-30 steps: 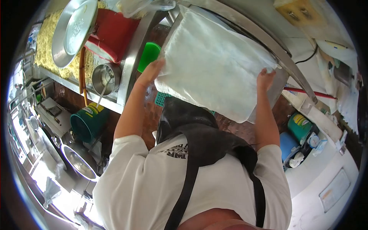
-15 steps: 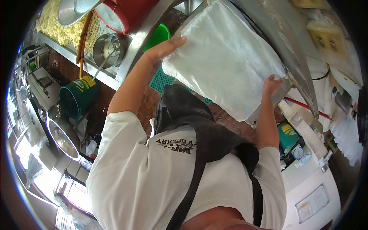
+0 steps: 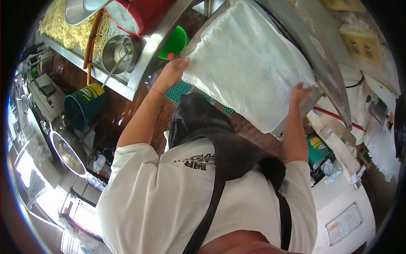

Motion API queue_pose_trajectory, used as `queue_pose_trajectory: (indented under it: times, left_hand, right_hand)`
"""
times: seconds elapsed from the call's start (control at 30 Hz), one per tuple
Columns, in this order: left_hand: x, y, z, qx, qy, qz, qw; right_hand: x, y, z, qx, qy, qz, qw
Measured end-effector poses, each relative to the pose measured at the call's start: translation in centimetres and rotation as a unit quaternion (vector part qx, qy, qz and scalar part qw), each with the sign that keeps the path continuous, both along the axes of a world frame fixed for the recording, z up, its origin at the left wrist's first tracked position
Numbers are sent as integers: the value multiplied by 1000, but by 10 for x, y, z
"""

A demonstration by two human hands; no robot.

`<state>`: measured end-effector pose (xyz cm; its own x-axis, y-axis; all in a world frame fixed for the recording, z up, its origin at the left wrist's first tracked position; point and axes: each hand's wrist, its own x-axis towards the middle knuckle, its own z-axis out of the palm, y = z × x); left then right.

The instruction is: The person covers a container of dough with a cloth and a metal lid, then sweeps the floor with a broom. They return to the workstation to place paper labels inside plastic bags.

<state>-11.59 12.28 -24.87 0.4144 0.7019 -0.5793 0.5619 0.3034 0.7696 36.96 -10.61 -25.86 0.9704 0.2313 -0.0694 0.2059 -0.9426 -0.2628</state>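
With the white cloth (image 3: 249, 63) spread between the hands, the left hand's (image 3: 171, 75) fingers bent at its left edge, grip unclear, and the right hand's (image 3: 298, 95) fingers pinched at its right corner, uneven pulling could bunch it.

"What is the metal table (image 3: 146, 53) carrying?"
"Pale noodles (image 3: 72, 29) in a broad heap, a red container (image 3: 150, 15) near the top of the view, and a steel pot (image 3: 111, 59) close to the front edge."
"Anything across the noodles?"
"Wooden sticks (image 3: 89, 46), reaching out over the table's edge."
"And the floor?"
"The floor (image 3: 125, 111) is reddish-brown and shiny in patches, with a green perforated mat (image 3: 179, 91) on it, partly hidden."
"What's beneath the white cloth (image 3: 251, 63)?"
"A greyish flat surface (image 3: 312, 100), as far as I can tell; only its margins show. The cloth covers most of it, slightly wrinkled."
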Motion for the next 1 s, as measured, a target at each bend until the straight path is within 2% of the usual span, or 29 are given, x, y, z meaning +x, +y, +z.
queue_pose_trajectory:
  times: [0.1, 0.2, 0.27, 0.33, 0.4, 0.43, 0.5, 0.53, 0.6, 0.63, 0.7, 0.8, 0.87, 0.9, 1.0]
  left_hand:
    - [21, 10, 15, -10, -10, 11, 1000]
    - [41, 38, 41, 76, 68, -166, 981]
    - [67, 55, 50, 181, 36, -104, 977]
    - [115, 75, 107, 41, -90, -39, 994]
    - [166, 70, 172, -20, -264, -101, 959]
    - [190, 60, 193, -53, -342, -130, 929]
    - [243, 36, 210, -86, -425, -170, 885]
    - [267, 24, 216, -105, -447, -151, 876]
    - [289, 12, 231, -132, -430, -91, 888]
    - [290, 7, 232, -121, -427, -79, 893]
    - [281, -5, 229, -99, -417, -49, 902]
    - [234, -39, 215, -124, -376, -111, 912]
    - [190, -70, 210, -151, -364, -98, 914]
    - [165, -82, 193, -207, -319, -101, 919]
    - [107, -113, 125, -348, -237, -69, 904]
  right_hand:
    - [6, -1, -2, -5, 22, -9, 1000]
    - [32, -24, -37, -21, -46, 71, 996]
    - [39, -31, -37, 10, 23, 91, 996]
    - [50, -47, -15, 38, 74, 97, 992]
    - [56, -64, 15, 64, 118, 106, 985]
    - [59, -74, 22, 124, 82, 76, 986]
    - [68, -112, 29, 258, 41, 45, 964]
    - [67, -129, 35, 323, 21, 31, 946]
    - [49, -147, 87, 468, 60, -78, 878]
    - [38, -155, 112, 533, 82, -130, 832]
    - [41, -188, 135, 561, 48, -102, 820]
    - [40, -198, 185, 559, -24, -126, 819]
    - [35, -186, 206, 532, -36, -87, 842]
    - [29, -177, 215, 519, -42, -68, 851]
    - [-12, -104, 227, 326, -18, 73, 942]
